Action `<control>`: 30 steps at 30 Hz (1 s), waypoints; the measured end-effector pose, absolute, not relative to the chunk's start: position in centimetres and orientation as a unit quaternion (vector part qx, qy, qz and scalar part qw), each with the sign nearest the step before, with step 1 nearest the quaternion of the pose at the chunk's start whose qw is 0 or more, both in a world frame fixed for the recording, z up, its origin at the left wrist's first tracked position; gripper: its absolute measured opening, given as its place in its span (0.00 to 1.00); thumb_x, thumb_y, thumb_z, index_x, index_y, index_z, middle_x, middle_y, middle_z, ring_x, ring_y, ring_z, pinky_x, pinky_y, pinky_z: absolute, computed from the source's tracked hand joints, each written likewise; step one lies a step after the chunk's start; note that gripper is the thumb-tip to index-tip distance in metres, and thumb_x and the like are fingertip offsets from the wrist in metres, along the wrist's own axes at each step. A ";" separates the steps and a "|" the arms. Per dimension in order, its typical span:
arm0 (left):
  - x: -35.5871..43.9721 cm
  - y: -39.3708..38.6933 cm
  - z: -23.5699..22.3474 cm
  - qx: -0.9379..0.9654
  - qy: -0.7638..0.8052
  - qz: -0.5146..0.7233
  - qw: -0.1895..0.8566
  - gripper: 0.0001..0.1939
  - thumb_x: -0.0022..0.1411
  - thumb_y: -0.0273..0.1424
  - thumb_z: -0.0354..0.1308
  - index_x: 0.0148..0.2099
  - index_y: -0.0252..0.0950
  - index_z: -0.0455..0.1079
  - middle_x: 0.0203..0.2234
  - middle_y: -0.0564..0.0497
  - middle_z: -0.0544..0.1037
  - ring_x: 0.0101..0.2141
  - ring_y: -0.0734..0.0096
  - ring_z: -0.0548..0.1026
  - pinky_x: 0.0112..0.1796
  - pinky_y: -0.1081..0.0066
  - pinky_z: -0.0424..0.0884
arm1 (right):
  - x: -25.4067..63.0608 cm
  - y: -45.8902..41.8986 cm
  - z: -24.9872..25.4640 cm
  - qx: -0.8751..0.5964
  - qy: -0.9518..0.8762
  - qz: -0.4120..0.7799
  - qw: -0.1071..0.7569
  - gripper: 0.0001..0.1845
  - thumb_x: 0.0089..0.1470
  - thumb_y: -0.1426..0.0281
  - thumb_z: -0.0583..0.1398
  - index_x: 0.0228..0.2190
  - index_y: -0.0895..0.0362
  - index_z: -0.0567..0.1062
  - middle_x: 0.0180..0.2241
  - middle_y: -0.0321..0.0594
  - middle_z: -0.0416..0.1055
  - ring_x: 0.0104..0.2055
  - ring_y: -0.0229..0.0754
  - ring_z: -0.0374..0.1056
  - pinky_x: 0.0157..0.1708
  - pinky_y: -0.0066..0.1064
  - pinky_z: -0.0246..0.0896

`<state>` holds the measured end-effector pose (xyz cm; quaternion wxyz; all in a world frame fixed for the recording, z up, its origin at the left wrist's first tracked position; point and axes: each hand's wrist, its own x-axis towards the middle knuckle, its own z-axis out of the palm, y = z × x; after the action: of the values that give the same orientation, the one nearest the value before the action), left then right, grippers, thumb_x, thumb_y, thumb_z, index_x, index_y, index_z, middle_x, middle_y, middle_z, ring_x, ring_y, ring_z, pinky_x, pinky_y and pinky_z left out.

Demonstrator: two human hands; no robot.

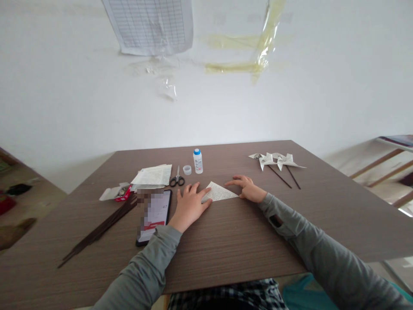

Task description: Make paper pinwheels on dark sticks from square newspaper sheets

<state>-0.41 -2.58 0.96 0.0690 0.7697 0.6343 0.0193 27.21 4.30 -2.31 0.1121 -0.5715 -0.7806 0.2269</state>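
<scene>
A folded triangle of printed paper (220, 192) lies on the brown wooden table (232, 241) in front of me. My left hand (189, 205) rests flat on its left corner, fingers spread and stretched out. My right hand (247, 187) presses on its right end with the fingers extended over the fold. Both arms wear grey sleeves. Neither hand grips anything.
A phone (155, 215) lies left of my left hand, beside several long dark sticks (100, 230). Behind are scissors (177, 178), a stack of printed paper (153, 175), a small red box (121, 193), a white bottle with blue cap (198, 161), a cap (187, 169), and two paper pinwheels on sticks (277, 162).
</scene>
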 end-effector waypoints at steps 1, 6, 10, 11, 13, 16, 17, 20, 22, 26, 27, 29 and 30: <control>-0.4 -2.6 0.9 0.771 0.633 0.020 0.068 0.28 0.84 0.43 0.60 0.81 0.58 0.74 0.84 0.43 0.67 0.81 0.31 0.63 0.76 0.23 0.60 | 27.4 4.4 -2.4 -0.569 -0.781 0.230 0.119 0.51 0.44 0.82 0.63 0.68 0.43 0.86 0.78 0.46 0.71 0.83 0.66 0.61 0.84 0.62 0.49; 0.1 -2.9 0.8 0.769 0.635 0.024 0.068 0.29 0.84 0.40 0.59 0.81 0.54 0.74 0.84 0.41 0.68 0.82 0.32 0.62 0.77 0.21 0.58 | 27.4 4.4 -3.1 -0.534 -0.791 0.236 0.183 0.41 0.53 0.79 0.63 0.65 0.44 0.89 0.74 0.45 0.76 0.79 0.65 0.66 0.83 0.63 0.53; 0.5 -3.0 1.0 0.769 0.635 0.027 0.068 0.29 0.83 0.37 0.59 0.81 0.50 0.74 0.83 0.40 0.69 0.82 0.34 0.63 0.78 0.23 0.57 | 25.8 3.3 -3.6 -0.506 -0.811 0.203 0.212 0.24 0.66 0.62 0.70 0.61 0.45 0.90 0.71 0.48 0.77 0.78 0.67 0.66 0.81 0.64 0.55; 0.6 -3.0 1.1 0.770 0.634 0.029 0.066 0.29 0.83 0.37 0.59 0.81 0.50 0.75 0.83 0.41 0.69 0.82 0.34 0.63 0.79 0.24 0.57 | 25.3 3.0 -3.7 -0.509 -0.814 0.195 0.203 0.24 0.67 0.60 0.71 0.62 0.45 0.90 0.72 0.49 0.76 0.79 0.68 0.65 0.81 0.64 0.56; 0.8 -2.9 1.1 0.770 0.634 0.036 0.061 0.28 0.82 0.36 0.60 0.80 0.50 0.76 0.82 0.41 0.70 0.81 0.34 0.63 0.79 0.25 0.57 | 24.3 2.3 -3.5 -0.529 -0.810 0.176 0.180 0.26 0.68 0.57 0.72 0.65 0.44 0.88 0.74 0.50 0.74 0.81 0.70 0.61 0.81 0.66 0.54; 0.9 -2.8 1.0 0.771 0.632 0.044 0.063 0.27 0.82 0.37 0.61 0.78 0.50 0.78 0.81 0.41 0.71 0.81 0.34 0.64 0.79 0.25 0.58 | 23.2 1.5 -2.9 -0.550 -0.807 0.155 0.148 0.31 0.70 0.53 0.72 0.70 0.41 0.84 0.77 0.50 0.70 0.82 0.69 0.58 0.81 0.69 0.51; 0.9 -2.7 1.0 0.771 0.632 0.046 0.065 0.26 0.82 0.37 0.61 0.77 0.50 0.79 0.81 0.41 0.72 0.80 0.33 0.65 0.78 0.25 0.58 | 22.8 1.3 -2.7 -0.555 -0.806 0.150 0.138 0.32 0.70 0.52 0.72 0.72 0.40 0.82 0.78 0.50 0.69 0.83 0.69 0.57 0.82 0.68 0.50; 0.8 -2.5 0.7 0.772 0.630 0.052 0.067 0.25 0.82 0.39 0.62 0.76 0.49 0.80 0.81 0.40 0.72 0.80 0.33 0.65 0.78 0.25 0.59 | 22.2 1.0 -2.1 -0.574 -0.799 0.136 0.118 0.36 0.71 0.47 0.72 0.75 0.39 0.79 0.80 0.51 0.66 0.83 0.68 0.56 0.84 0.66 0.45; 0.8 -2.3 0.5 0.773 0.628 0.057 0.064 0.24 0.82 0.41 0.62 0.74 0.49 0.81 0.80 0.40 0.73 0.79 0.33 0.65 0.77 0.25 0.60 | 21.9 0.9 -2.0 -0.582 -0.794 0.133 0.113 0.38 0.71 0.44 0.71 0.76 0.39 0.78 0.81 0.51 0.65 0.83 0.68 0.56 0.84 0.66 0.43; 0.5 -2.0 0.2 0.777 0.623 0.066 0.059 0.22 0.81 0.44 0.65 0.72 0.51 0.83 0.78 0.41 0.75 0.78 0.33 0.67 0.77 0.27 0.62 | 21.8 1.0 -1.7 -0.589 -0.787 0.154 0.102 0.40 0.71 0.42 0.70 0.77 0.38 0.76 0.81 0.50 0.63 0.84 0.67 0.55 0.85 0.65 0.40; 0.4 -1.9 0.2 0.778 0.622 0.067 0.060 0.22 0.81 0.45 0.65 0.72 0.51 0.83 0.77 0.41 0.76 0.77 0.34 0.67 0.77 0.28 0.62 | 21.8 1.1 -1.6 -0.591 -0.784 0.160 0.099 0.40 0.71 0.43 0.71 0.77 0.38 0.76 0.82 0.50 0.63 0.84 0.67 0.55 0.85 0.65 0.40; 0.3 -1.9 0.4 0.779 0.621 0.064 0.064 0.23 0.81 0.47 0.65 0.72 0.50 0.82 0.77 0.40 0.76 0.77 0.34 0.67 0.77 0.28 0.62 | 21.8 1.1 -1.5 -0.594 -0.780 0.171 0.096 0.41 0.70 0.44 0.72 0.77 0.38 0.76 0.82 0.50 0.63 0.85 0.67 0.55 0.86 0.66 0.39; 0.3 -1.9 0.5 0.778 0.621 0.062 0.068 0.24 0.81 0.47 0.66 0.73 0.50 0.82 0.77 0.39 0.75 0.78 0.34 0.67 0.77 0.28 0.62 | 21.8 1.2 -1.4 -0.596 -0.778 0.175 0.095 0.41 0.70 0.45 0.72 0.77 0.37 0.76 0.82 0.50 0.62 0.85 0.67 0.54 0.86 0.66 0.38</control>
<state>0.31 -1.86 0.49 0.0676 0.7781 0.6214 0.0622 21.76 1.16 -1.43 0.0946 -0.5960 -0.7779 0.1754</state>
